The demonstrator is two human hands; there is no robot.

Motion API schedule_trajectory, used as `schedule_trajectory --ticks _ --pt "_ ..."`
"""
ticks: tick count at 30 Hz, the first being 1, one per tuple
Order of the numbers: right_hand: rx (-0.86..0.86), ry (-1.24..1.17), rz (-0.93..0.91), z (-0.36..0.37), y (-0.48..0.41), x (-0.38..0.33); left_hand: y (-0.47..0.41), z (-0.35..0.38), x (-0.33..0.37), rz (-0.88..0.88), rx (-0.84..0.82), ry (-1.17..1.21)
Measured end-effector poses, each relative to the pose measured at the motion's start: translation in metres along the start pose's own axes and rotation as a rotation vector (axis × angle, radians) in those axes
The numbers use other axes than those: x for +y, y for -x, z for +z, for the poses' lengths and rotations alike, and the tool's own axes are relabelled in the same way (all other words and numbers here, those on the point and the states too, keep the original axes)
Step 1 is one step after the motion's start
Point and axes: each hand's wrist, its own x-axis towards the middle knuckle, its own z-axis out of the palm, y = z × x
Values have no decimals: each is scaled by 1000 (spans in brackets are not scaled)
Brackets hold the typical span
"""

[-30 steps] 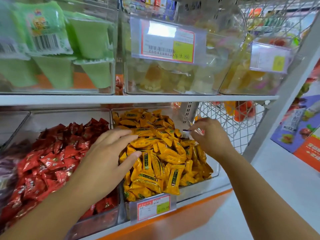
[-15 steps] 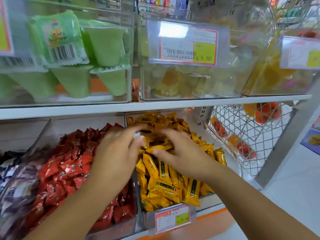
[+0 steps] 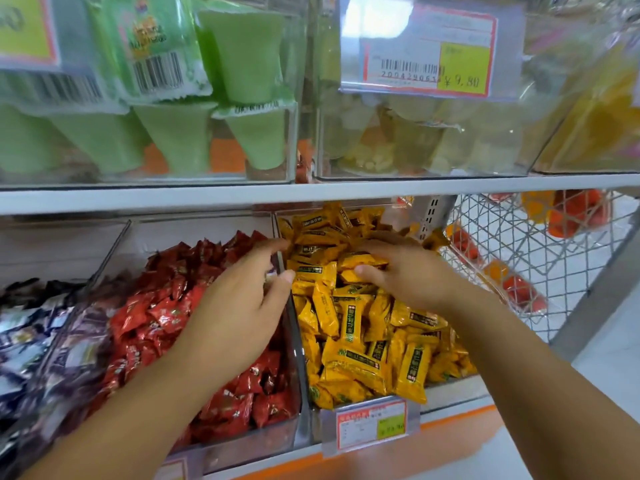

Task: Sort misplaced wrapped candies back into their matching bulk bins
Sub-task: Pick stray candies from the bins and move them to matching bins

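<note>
One divider (image 3: 300, 375) under loose left hand (image 3: 239, 306), right hand (image 3: 412, 275) fingers (image 3: 360, 270) seemingly pinching yellow candy (image 3: 362, 260)

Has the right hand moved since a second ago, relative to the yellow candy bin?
Yes. The right hand went left, from the wire basket side of the yellow candy bin to over the pile's middle, nearer the left hand.

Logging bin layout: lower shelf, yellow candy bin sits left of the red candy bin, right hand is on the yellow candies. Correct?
No, the sides are swapped. The head view shows the yellow candy bin to the right of the red candy bin. The rest stands: the right hand is on the yellow candies.
</note>
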Motion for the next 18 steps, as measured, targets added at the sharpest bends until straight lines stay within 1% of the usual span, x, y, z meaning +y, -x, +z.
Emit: schedule_trajectory --ticks 4,5,7,8,11,12,15,18 --pt "-82 -54 15 -21 2 -5 3 -1 -3 -24 -90 -65" --pt "-63 -50 3 -27 3 -12 3 -1 -5 -34 -96 -70" --pt "31 -16 -71 -31 -2 -33 3 -2 -7 -45 -96 -55" --pt "51 -16 -118 -28 -6 -47 3 -2 -8 -52 -95 -45" --pt "-16 -3 -286 4 -20 -74 1 -1 -9 -95 -75 -2" --pt "-35 7 -297 14 -23 -75 0 -1 -9 -111 -59 16" --pt "-95 112 -165 14 -30 -54 -2 -1 -10 -137 -40 51" --pt "-161 243 -119 2 -26 -32 -3 -2 -13 -155 -38 99"
